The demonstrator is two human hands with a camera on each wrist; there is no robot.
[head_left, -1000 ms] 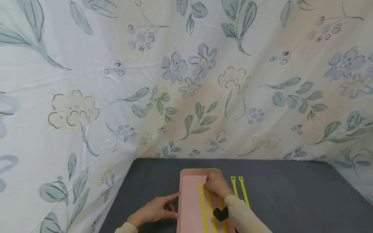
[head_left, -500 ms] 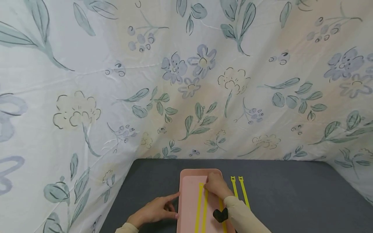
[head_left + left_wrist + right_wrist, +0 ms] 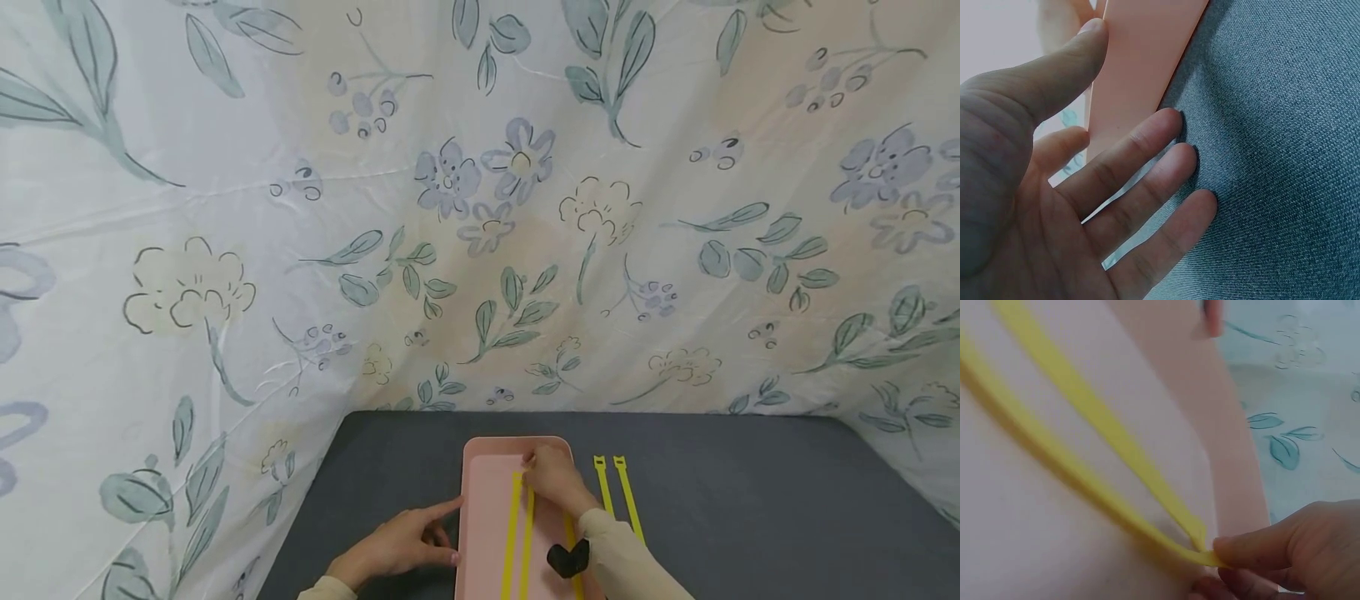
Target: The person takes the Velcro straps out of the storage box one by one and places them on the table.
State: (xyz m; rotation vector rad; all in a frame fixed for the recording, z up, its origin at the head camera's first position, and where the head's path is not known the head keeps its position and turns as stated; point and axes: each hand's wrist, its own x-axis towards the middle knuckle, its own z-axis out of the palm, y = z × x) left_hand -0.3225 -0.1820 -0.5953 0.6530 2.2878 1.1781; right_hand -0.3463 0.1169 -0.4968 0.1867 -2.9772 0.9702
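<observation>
- A pink tray (image 3: 483,525), long and shallow with rounded corners, lay on a dark grey tabletop (image 3: 750,500), its near end cut off by the bottom of the head view.
- The person's right hand (image 3: 557,482) reached over the tray's far end, thumb and fingers pinching the tip of a yellow strap (image 3: 1085,481).
- That held strap ran back along the tray toward the person, bowing slightly in the right wrist view.
- A second yellow strap (image 3: 1104,429) lay just to its left, its far end close beside the pinching fingertips.
- A third yellow strip (image 3: 570,527) in the tray was partly hidden by the right arm.
- The left hand (image 3: 393,542) had its fingers spread, index finger and thumb touching the tray's left side.
- Right of the tray, two more yellow straps (image 3: 630,500) with slotted heads rested on the tabletop.
- A black object (image 3: 567,559) showed at the right wrist, beside a cream sleeve (image 3: 633,562).
- Behind hung pale floral cloth (image 3: 480,325).
</observation>
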